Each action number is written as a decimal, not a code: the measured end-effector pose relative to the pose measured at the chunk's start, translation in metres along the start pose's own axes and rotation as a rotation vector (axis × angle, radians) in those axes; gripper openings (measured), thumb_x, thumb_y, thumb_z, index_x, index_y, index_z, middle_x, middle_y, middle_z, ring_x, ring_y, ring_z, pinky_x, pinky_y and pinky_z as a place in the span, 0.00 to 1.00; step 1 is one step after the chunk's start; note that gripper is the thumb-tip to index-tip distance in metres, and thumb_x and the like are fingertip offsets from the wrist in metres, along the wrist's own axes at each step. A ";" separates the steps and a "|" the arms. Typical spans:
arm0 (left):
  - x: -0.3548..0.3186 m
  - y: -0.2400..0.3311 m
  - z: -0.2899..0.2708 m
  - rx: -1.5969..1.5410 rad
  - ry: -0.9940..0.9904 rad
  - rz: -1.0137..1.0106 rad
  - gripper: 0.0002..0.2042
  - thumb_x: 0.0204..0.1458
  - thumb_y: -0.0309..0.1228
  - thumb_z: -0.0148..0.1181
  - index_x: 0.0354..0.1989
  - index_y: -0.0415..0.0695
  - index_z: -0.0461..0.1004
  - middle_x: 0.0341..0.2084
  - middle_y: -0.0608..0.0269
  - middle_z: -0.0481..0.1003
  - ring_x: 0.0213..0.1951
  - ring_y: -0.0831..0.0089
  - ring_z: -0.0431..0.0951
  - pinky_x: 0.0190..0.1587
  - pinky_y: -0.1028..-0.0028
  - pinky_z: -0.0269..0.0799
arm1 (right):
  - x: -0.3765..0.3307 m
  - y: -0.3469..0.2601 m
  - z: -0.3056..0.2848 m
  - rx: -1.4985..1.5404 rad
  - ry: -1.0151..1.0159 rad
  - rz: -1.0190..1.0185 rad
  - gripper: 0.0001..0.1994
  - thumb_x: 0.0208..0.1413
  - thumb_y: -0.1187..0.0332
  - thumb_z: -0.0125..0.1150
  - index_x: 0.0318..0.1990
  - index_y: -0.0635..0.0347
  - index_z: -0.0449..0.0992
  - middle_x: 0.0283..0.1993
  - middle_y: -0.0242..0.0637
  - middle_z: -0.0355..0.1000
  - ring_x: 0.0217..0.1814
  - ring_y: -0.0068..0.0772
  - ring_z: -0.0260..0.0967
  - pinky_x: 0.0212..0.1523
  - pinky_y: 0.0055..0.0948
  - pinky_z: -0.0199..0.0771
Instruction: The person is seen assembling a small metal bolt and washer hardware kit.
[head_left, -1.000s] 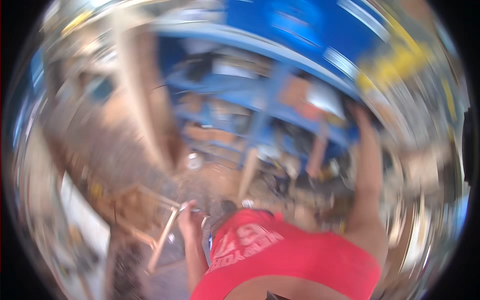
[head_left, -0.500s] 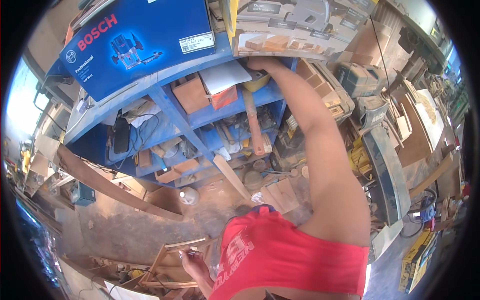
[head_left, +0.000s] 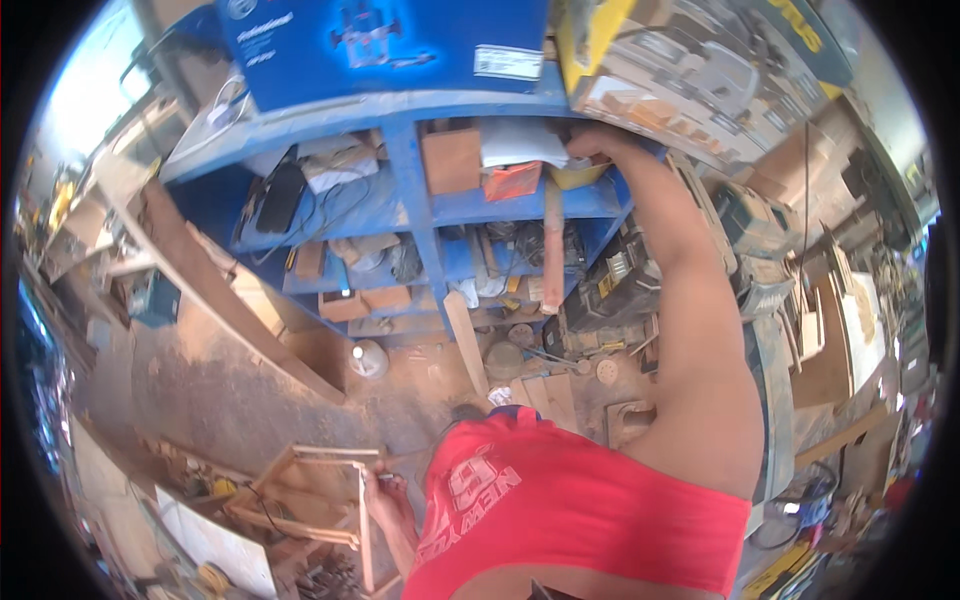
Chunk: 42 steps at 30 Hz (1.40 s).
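My right arm stretches up to the blue shelf unit [head_left: 425, 210], with my right hand [head_left: 592, 143] inside its upper right compartment. That hand is over a yellow open-topped box [head_left: 580, 178]; shadow hides its fingertips. Left of the box are white sheets [head_left: 522, 142], an orange box [head_left: 512, 182] and a brown wooden box [head_left: 452, 162]. My left hand [head_left: 390, 496] hangs low beside a slatted wooden frame [head_left: 325, 452]. Its fingers are pinched together around something small that I cannot make out.
A blue carton [head_left: 400, 50] and a yellow-edged carton [head_left: 680, 85] stand atop the shelf. A long curved board [head_left: 235, 300] leans at the left. A white jug [head_left: 369, 359] and an upright wooden strip [head_left: 465, 345] are on the floor side. Tool cases [head_left: 750, 215] are stacked at the right.
The view has swung, so the shelf sits further right and squarer. My right hand stays at the yellow box. My left hand now appears closer to the wooden frame's edge.
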<state>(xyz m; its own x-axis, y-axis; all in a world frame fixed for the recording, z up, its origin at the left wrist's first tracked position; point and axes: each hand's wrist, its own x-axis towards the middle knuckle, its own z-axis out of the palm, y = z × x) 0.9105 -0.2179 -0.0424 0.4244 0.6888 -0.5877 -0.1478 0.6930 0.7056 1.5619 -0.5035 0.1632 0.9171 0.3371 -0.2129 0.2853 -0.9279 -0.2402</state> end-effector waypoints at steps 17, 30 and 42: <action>0.015 0.025 0.015 -0.019 0.053 -0.009 0.21 0.66 0.48 0.51 0.40 0.38 0.76 0.24 0.67 0.70 0.26 0.74 0.73 0.33 0.74 0.71 | 0.011 0.067 0.030 0.852 0.661 -0.147 0.22 0.56 0.58 0.66 0.52 0.63 0.76 0.30 0.37 0.74 0.21 0.23 0.68 0.19 0.24 0.69; 0.095 0.036 0.063 -0.077 -0.109 -0.024 0.16 0.64 0.49 0.53 0.39 0.49 0.73 0.30 0.70 0.72 0.28 0.74 0.70 0.35 0.71 0.69 | -0.033 0.054 0.024 1.155 0.583 0.123 0.15 0.65 0.63 0.52 0.56 0.54 0.66 0.40 0.36 0.71 0.24 0.26 0.70 0.20 0.27 0.76; 0.069 0.025 0.084 -0.180 -0.059 -0.014 0.14 0.64 0.45 0.53 0.39 0.47 0.72 0.27 0.60 0.74 0.28 0.66 0.77 0.31 0.64 0.75 | -0.138 0.003 0.034 1.933 0.337 0.253 0.28 0.64 0.54 0.48 0.60 0.71 0.62 0.47 0.43 0.69 0.42 0.30 0.66 0.45 0.28 0.70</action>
<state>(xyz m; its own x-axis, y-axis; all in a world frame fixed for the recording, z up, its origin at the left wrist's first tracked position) 1.0118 -0.1710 -0.0325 0.4789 0.6686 -0.5689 -0.2965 0.7331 0.6121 1.4269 -0.5472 0.1601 0.9538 -0.0060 -0.3004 -0.2541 0.5174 -0.8172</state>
